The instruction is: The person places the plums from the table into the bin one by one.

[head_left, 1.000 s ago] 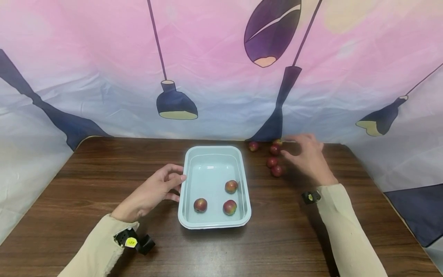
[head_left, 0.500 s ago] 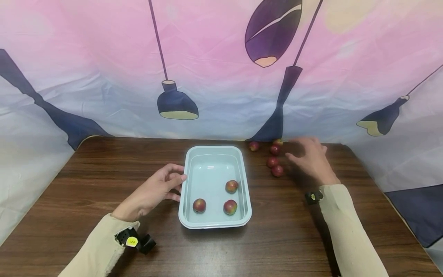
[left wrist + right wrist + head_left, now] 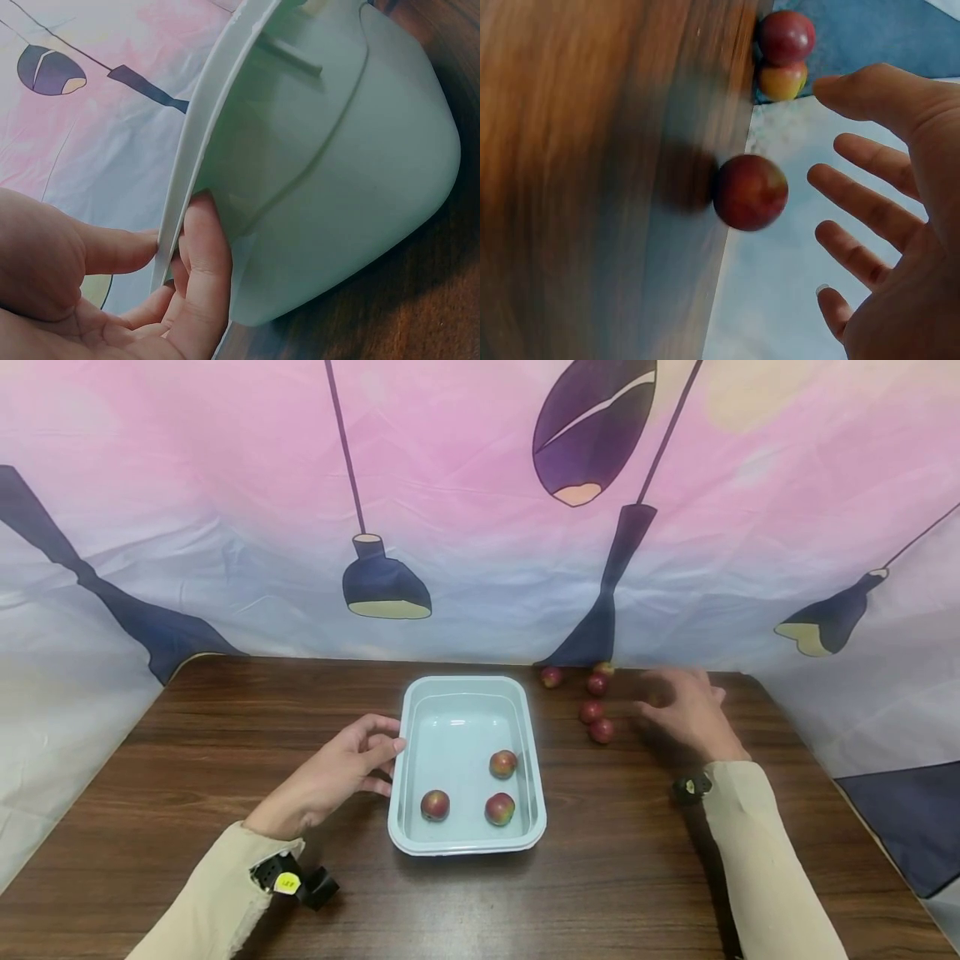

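My left hand (image 3: pixel 348 756) pinches the left rim of a pale mint plastic tray (image 3: pixel 467 845); in the left wrist view thumb and fingers (image 3: pixel 208 262) lie on either side of that rim. Inside the tray are an apple (image 3: pixel 435 806) at the front left, another apple (image 3: pixel 499 809) at the front right and a third apple (image 3: pixel 503 764) behind it. My right hand (image 3: pixel 693 714) is over the back right of the table, fingers spread. An apple (image 3: pixel 750 193) stands before its fingertips, apart from them in the right wrist view; in the head view the hand partly hides it.
Several small red apples (image 3: pixel 592 712) lie loose on the brown wooden table (image 3: pixel 600 877), between the tray and my right hand. One apple (image 3: pixel 551 677) is by the back edge. A printed cloth (image 3: pixel 480 527) hangs behind the table.
My right hand has moved right and a little nearer, away from the group of loose apples; an apple now shows among its fingers. The left hand stays on the tray.
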A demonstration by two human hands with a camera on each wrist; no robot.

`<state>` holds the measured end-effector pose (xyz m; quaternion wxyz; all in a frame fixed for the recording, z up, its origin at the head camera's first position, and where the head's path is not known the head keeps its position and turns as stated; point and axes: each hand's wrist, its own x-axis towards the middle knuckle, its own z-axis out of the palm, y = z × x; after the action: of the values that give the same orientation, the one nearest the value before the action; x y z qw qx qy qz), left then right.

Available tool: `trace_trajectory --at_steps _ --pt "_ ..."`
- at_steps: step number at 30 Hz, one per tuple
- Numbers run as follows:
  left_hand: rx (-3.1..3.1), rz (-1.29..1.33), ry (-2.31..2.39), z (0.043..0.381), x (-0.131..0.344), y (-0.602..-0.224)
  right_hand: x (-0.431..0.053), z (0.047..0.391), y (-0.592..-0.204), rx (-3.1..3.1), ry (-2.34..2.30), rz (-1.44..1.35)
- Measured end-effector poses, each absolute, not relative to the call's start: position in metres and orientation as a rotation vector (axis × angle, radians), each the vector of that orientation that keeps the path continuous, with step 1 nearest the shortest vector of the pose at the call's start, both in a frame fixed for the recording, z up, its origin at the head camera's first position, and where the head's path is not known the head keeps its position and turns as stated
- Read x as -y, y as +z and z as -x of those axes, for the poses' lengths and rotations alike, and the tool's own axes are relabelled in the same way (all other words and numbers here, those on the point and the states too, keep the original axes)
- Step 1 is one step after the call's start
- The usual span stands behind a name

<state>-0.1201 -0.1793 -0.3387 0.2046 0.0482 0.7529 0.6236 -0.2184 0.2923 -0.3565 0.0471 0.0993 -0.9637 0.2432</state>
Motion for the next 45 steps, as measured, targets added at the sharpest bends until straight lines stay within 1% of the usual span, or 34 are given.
trace_trajectory --at_steps 11,21,34,45 --pt "-2.107 -0.129 1.741 0.120 0.178 -0.337 -0.307 0.220 -0.353 2.962 0.700 -0.251" --pt "-2.102 -0.136 1.741 0.121 0.178 -0.337 -0.311 0.222 -0.360 3.008 0.664 -0.197" --pt "-2.111 -0.109 1.733 0.119 0.178 -0.338 -0.313 0.225 -0.366 3.020 0.636 -0.261" --pt "-2.104 -0.126 1.739 0.121 0.179 -0.340 -0.314 0.227 -0.370 3.040 0.651 -0.251"
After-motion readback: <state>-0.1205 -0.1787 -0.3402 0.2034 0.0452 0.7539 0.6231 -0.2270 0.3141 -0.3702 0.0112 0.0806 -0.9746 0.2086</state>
